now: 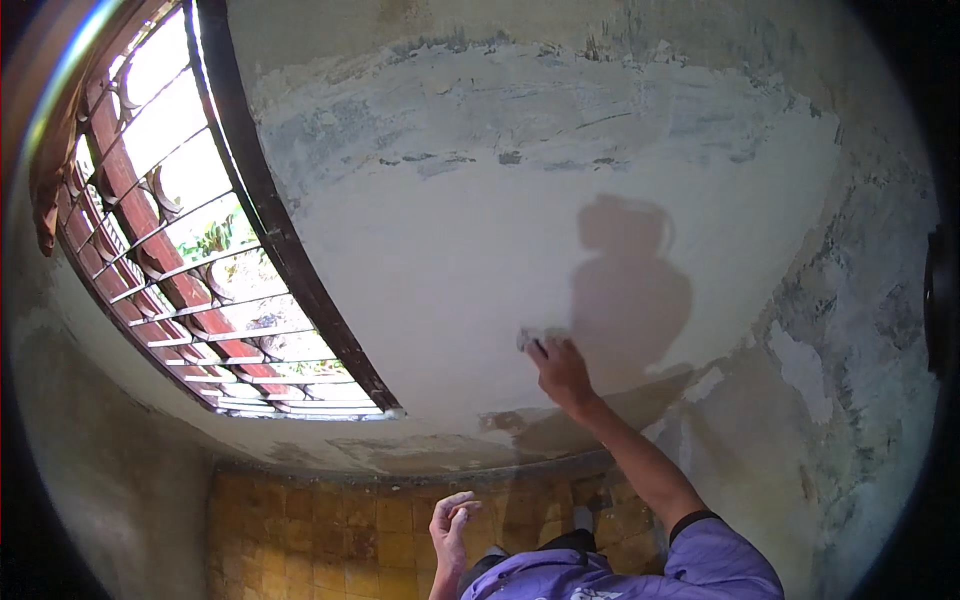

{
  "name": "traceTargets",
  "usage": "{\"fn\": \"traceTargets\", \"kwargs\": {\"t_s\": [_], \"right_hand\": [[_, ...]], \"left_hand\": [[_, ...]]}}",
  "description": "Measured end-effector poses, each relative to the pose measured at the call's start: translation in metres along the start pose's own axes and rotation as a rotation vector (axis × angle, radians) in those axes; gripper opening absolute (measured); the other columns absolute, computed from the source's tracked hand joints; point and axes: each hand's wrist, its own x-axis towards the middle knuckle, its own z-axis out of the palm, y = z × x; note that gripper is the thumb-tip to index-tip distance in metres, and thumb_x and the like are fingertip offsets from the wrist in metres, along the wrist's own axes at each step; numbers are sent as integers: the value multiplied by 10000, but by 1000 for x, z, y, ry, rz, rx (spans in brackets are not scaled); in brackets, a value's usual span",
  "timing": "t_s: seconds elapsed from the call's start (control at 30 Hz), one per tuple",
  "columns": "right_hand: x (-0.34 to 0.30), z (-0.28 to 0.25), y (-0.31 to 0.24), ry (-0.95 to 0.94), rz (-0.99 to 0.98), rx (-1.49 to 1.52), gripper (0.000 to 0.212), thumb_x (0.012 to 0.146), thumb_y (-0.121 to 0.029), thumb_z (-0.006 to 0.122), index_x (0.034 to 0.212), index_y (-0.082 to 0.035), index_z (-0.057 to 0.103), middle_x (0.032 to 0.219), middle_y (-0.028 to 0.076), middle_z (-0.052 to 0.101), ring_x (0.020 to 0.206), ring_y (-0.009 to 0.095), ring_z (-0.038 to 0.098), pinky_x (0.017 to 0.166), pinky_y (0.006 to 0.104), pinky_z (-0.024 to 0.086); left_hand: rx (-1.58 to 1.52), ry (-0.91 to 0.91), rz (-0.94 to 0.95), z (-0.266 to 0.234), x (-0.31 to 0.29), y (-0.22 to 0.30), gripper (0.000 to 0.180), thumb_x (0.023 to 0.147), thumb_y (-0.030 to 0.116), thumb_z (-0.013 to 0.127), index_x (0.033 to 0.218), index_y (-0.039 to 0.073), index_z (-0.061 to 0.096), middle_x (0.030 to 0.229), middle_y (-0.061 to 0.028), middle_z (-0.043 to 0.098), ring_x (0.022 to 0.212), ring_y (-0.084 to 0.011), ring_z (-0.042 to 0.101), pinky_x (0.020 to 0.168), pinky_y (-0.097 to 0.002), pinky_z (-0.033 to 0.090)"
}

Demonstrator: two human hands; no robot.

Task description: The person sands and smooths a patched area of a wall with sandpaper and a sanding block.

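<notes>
My right hand [563,375] reaches out to the wall with its fingers closed around a small grey-white piece [527,336], perhaps folded sandpaper or a pad. It presses against a smooth white patch of filler [440,270] on the wall. My hand hides most of the piece, so its exact kind does not show. My left hand [452,525] hangs low in front of my body, away from the wall. Its fingers are loosely bent, whitened with dust, and nothing shows in them.
A window [200,260] with a dark frame and metal bars stands left of the patch. Rough, stained wall [860,290] lies to the right. Yellow-brown floor tiles [330,530] run below. My shadow [630,290] falls on the wall.
</notes>
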Motion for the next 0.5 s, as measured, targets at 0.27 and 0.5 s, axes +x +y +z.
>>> {"fn": "traceTargets", "kwargs": {"t_s": [0.27, 0.5], "right_hand": [[91, -54, 10, 424, 118, -319, 371, 754, -45, 552, 1121, -97, 577, 952, 151, 530, 901, 324, 534, 857, 445, 451], [-47, 29, -45, -354, 260, 654, 328, 821, -15, 548, 1148, -5, 558, 1039, 163, 609, 934, 295, 594, 822, 370, 476]], "left_hand": [[-36, -33, -34, 9, 10, 4, 226, 889, 63, 511, 1107, 17, 543, 1133, -92, 604, 990, -184, 608, 844, -296, 454], [19, -94, 113, 26, 42, -4, 363, 932, 138, 486, 1273, 30, 430, 1252, -113, 528, 1134, -220, 528, 965, -348, 403]]}}
